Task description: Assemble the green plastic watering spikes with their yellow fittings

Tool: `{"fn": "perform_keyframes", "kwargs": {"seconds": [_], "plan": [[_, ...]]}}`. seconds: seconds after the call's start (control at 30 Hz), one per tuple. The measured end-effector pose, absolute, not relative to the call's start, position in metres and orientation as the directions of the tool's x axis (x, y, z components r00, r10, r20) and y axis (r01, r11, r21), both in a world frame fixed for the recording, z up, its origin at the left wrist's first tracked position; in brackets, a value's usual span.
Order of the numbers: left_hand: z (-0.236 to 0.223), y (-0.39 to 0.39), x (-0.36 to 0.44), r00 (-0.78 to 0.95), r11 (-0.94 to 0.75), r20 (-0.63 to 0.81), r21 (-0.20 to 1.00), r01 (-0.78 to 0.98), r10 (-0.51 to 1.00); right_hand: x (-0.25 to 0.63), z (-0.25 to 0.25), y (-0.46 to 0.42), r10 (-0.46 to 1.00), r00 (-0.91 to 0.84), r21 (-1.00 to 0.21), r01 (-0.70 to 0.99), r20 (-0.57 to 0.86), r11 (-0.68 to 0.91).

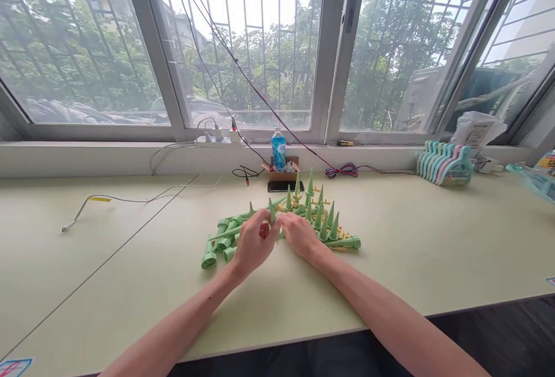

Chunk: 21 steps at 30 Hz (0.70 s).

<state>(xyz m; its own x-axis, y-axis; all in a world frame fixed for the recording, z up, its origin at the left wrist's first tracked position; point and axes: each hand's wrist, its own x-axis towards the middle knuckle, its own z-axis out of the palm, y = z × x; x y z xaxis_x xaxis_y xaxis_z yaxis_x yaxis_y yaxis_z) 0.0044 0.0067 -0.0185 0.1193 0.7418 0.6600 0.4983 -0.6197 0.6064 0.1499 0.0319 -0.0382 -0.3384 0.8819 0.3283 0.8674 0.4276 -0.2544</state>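
Note:
Both my hands meet over a pile of green plastic cone-shaped spikes on the table. My left hand [256,238] is closed around a green spike [272,210], whose tip points up between thumb and fingers. My right hand [299,233] presses in beside it with its fingers together; its fingertips are hidden, so whatever they grip is unclear. Left of my hands lie several green spikes with wide ribbed caps [209,259]. To the right, several green cones [323,228] stand upright among small yellow plastic pieces [342,233].
Behind the pile are a black phone [285,186], a small cardboard box [284,176] and a bottle of blue liquid [278,150]. A white cable [130,199] crosses the left table. Pastel hangers [444,163] stand at the right, and a coiled red-black wire [342,170] lies near the sill.

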Motion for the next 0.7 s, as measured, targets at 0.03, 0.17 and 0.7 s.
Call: {"fn": "perform_keyframes", "kwargs": {"seconds": [0.03,0.17,0.7], "plan": [[-0.0184,0.0061,0.0048,0.120,-0.620,0.660,0.605,0.499,0.741,0.1498,-0.0384,0.0321,0.882,-0.340,-0.250,0.869,0.327,0.428],[-0.0182,0.0048,0.0056,0.126,-0.610,0.645,0.617,0.498,0.754,0.1495,-0.0396,0.0323,0.873,-0.348,-0.221,0.873,0.342,0.435],[-0.0211,0.0072,0.0050,0.179,-0.608,0.622,0.594,0.526,0.763,0.1475,-0.0422,0.0381,0.867,-0.390,-0.120,0.889,0.311,0.443]]}}
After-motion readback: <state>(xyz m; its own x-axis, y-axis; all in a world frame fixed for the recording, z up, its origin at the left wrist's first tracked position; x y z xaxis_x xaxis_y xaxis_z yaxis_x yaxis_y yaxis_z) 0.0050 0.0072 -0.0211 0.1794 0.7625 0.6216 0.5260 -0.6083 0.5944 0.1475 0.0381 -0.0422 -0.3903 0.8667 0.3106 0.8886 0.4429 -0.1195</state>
